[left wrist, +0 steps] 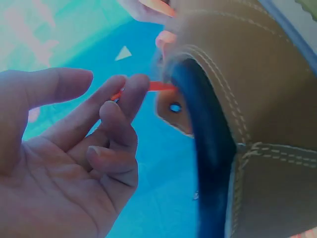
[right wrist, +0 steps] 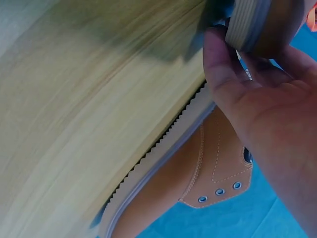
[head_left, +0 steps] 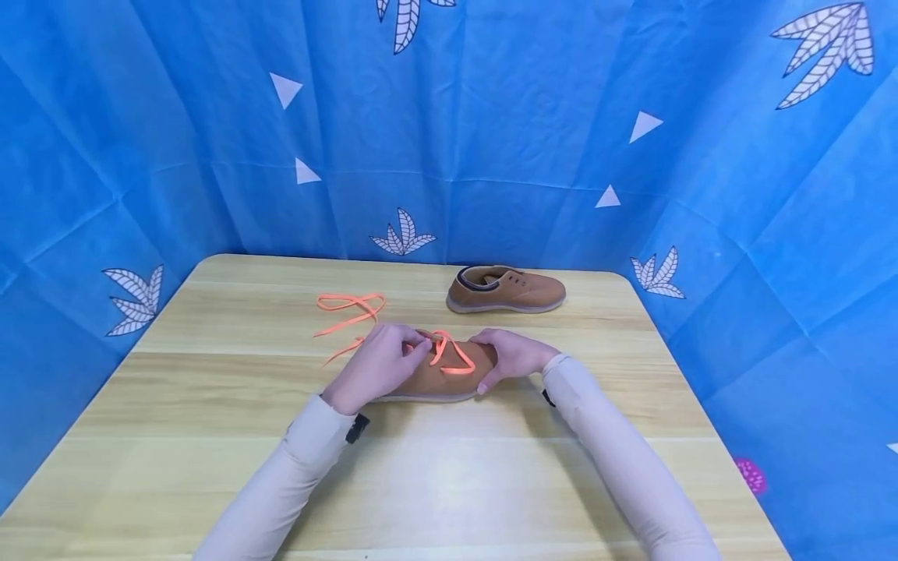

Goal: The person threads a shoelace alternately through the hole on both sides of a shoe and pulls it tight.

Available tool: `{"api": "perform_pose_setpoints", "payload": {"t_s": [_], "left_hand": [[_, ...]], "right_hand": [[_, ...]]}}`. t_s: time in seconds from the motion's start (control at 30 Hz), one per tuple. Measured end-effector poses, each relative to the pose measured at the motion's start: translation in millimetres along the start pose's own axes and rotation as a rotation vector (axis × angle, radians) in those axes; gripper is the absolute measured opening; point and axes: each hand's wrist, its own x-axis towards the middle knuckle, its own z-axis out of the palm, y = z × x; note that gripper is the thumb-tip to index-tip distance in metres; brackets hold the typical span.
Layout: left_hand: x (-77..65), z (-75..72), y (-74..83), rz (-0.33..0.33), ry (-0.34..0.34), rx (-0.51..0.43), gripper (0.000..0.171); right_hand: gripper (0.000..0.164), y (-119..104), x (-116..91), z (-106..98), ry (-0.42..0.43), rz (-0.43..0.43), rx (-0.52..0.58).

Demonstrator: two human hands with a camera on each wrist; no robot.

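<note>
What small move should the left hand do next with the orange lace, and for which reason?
Probably the left hand should gently draw more orange lace away from the held shoe: only a short stretch shows between hand and shoe in the left wrist view, and the right hand grips the toe, steadying it.

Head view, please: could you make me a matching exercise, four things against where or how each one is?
Things:
1. left hand
2. far shoe
3. right hand
4. looped orange lace

Places or states:
A. grips the near shoe by its toe
B. lies on the table, left of the other brown shoe
C. holds a piece of lace
D. has no lace in its eyelets

Pairs: 1-C, 2-D, 3-A, 4-B
</note>
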Motion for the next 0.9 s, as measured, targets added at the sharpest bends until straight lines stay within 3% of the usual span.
{"api": "perform_pose_setpoints", "payload": {"t_s": [0.13,0.3,0.9], "left_hand": [[-14.8,-2.7,6.5,0.018,-0.035,0.010,0.023],[-35.0,0.3,7.6,0.017,-0.168,-0.013,0.030],[-73.8,20.3,-20.9,0.022,-0.456,-0.125,0.050]], "right_hand": [[0.092,0.4,-0.4,0.2,-0.005,0.022,0.010],[0.088,-0.2,-1.4,1.3,-0.009,0.018,0.013],[0.083,-3.0,-3.4,0.1,0.011,0.001,0.010]]}}
